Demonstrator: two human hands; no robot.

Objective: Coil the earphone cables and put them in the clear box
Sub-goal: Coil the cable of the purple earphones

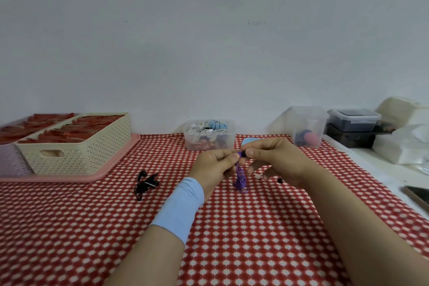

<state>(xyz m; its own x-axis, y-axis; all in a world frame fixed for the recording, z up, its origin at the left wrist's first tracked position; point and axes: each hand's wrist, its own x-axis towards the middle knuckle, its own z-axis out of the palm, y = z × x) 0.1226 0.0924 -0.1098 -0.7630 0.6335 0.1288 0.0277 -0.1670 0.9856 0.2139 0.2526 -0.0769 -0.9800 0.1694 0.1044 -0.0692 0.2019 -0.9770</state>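
Both hands are up over the red and white table (232, 239). The left hand (212, 166) has its grip closed on the top of the purple earphone cable (241, 180). The right hand (276, 160) pinches the cable's dark end. The bunched cable hangs down under the fingers. The clear box (210, 144) sits at 12 o'clock from the hands, with coiled earphones inside. Black earphones (146, 183) lie at 9 o'clock.
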